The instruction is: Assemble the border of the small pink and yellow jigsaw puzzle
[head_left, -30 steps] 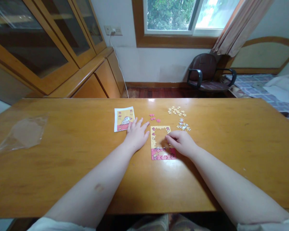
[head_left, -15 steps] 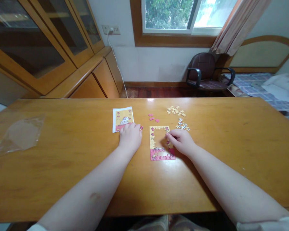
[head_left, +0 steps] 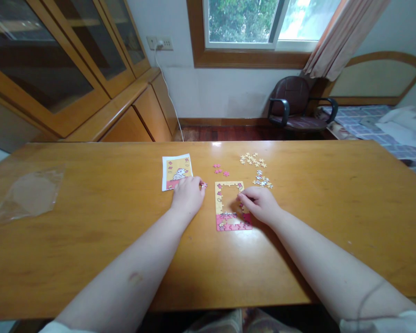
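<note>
A partly assembled jigsaw puzzle (head_left: 218, 208), yellow above and pink below, lies on the table with an open gap in its middle. My right hand (head_left: 260, 202) is closed in a pinch over its right side; anything between the fingertips is too small to make out. To the left, my left hand (head_left: 189, 194) has its fingers curled at a small pink and white puzzle piece (head_left: 204, 185). That hand covers the lower corner of the reference picture (head_left: 177, 169), which shows a white cartoon animal on yellow and pink.
Loose pink pieces (head_left: 218, 171) lie beyond the puzzle. Yellow pieces (head_left: 252, 160) and white patterned pieces (head_left: 262, 180) sit in two groups behind my right hand. A clear plastic bag (head_left: 34, 192) rests at the table's left. Past the far edge stands an office chair (head_left: 294, 101).
At my left fingertips, the small piece has shifted slightly and shows more white. My right hand has moved a touch leftward over the puzzle's edge.
</note>
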`<action>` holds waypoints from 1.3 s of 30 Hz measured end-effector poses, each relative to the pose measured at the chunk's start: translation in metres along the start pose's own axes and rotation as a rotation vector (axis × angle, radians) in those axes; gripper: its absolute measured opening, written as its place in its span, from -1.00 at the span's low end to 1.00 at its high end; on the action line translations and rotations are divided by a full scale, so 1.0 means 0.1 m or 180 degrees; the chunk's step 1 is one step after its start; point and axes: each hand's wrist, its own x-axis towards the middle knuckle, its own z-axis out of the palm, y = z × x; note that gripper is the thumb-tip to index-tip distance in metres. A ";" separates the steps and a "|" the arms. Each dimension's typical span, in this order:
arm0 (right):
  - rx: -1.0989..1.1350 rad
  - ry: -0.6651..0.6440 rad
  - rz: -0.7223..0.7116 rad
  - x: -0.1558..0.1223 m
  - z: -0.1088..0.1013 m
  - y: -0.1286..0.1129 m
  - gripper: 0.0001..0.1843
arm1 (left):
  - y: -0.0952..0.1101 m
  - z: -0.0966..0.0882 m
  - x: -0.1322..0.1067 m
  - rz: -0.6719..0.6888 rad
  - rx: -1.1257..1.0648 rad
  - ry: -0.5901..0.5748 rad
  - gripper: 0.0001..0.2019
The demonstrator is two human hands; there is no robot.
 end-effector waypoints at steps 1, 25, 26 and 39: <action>0.0017 0.0006 -0.0014 0.00 0.00 0.00 -0.63 | 0.00 0.00 0.00 0.0029 -0.0058 0.0002 -0.84; -0.0437 -0.0104 -0.0489 -0.03 0.07 -0.08 -0.75 | 0.28 0.15 -0.22 0.0097 -0.3594 -0.0983 -0.71; -0.0441 -0.0106 -0.0493 -0.03 0.07 -0.08 -0.75 | 0.28 0.15 -0.22 0.0092 -0.3602 -0.0968 -0.72; -0.0782 -0.0642 -0.0113 -0.06 -0.05 -0.22 -0.76 | 0.32 0.16 -0.30 0.0629 -0.3092 -0.0821 -0.78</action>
